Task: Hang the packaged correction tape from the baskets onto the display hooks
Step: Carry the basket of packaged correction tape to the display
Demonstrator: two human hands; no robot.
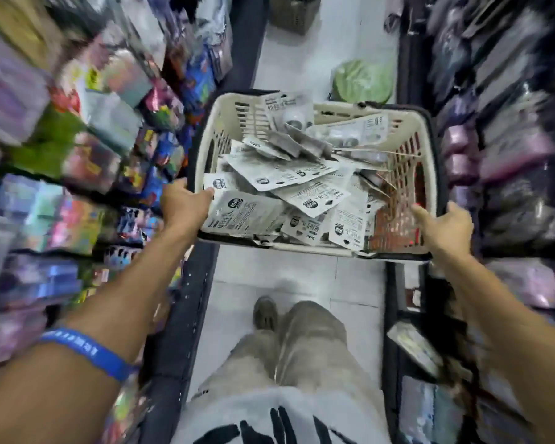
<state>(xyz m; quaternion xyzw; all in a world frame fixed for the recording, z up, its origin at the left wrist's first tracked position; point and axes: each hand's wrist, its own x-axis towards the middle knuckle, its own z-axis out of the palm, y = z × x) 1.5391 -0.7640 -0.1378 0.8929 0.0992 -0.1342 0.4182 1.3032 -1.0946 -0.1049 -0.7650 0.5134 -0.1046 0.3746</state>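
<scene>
A cream plastic basket (420,129) with a dark rim hangs in the aisle in front of me, held off the floor. It is heaped with several white packaged correction tapes (305,190), lying at all angles. My left hand (181,205) grips the basket's left rim, thumb over the edge and touching a package. My right hand (447,224) grips the right rim near the front corner. The display hooks cannot be picked out in the blurred shelves.
Shelves of colourful packaged goods (87,149) line the left side, dark and purple goods (507,139) the right. The white tiled aisle is narrow. A green round object (362,81) and a woven basket (293,11) sit on the floor ahead. My legs are below the basket.
</scene>
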